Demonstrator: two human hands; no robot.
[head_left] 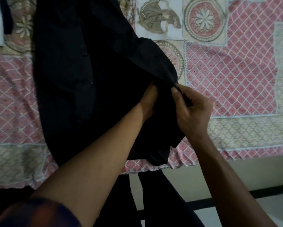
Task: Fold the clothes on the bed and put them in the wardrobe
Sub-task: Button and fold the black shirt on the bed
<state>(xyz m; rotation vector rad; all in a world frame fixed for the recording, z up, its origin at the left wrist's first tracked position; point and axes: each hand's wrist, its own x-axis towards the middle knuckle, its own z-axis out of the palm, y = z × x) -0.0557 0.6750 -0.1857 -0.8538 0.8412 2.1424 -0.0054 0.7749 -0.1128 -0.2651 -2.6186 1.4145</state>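
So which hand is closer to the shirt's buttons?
Left. The left hand reaches under a fold of the shirt, just right of the buttons. The right hand pinches the shirt's edge farther right.

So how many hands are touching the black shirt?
2. The left hand is tucked into folds of the black shirt, its fingers hidden. The right hand pinches the shirt's edge just beside it.

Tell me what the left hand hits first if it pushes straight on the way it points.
Most likely the black shirt: the left hand points up and right with its fingertips hidden under a fold of it, which the right hand pinches. How deep the fold runs is unclear.
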